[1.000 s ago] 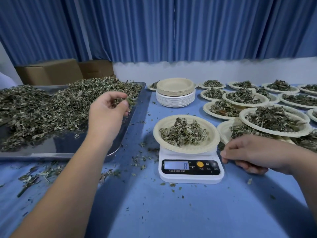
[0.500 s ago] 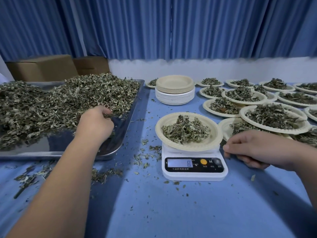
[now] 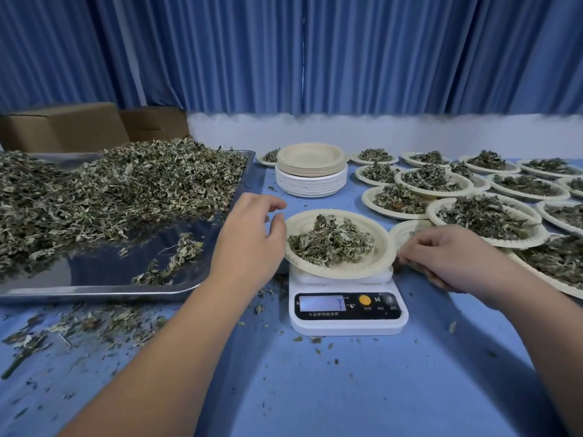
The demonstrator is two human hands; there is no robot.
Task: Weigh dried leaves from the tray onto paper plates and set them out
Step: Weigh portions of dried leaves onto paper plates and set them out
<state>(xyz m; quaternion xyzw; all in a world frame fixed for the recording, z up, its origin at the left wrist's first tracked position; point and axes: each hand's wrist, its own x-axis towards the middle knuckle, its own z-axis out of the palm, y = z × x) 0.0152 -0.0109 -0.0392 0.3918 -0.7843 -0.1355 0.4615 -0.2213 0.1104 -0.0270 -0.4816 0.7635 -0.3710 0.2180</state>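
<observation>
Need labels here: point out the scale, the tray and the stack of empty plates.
scale (image 3: 347, 328): head view, white front edge.
tray (image 3: 94, 294): head view, near metal rim.
stack of empty plates (image 3: 310, 184): head view, white side.

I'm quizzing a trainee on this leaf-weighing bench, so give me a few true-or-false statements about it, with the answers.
The beige paper plate of dried leaves sits on the white digital scale. True.
The stack of empty paper plates stands on the steel tray. False: it stands on the blue table, right of the tray.
The left hand holds a bunch of leaves above the plate. False: it holds nothing and is at the plate's left rim.
Filled paper plates lie right of the scale. True.
</observation>
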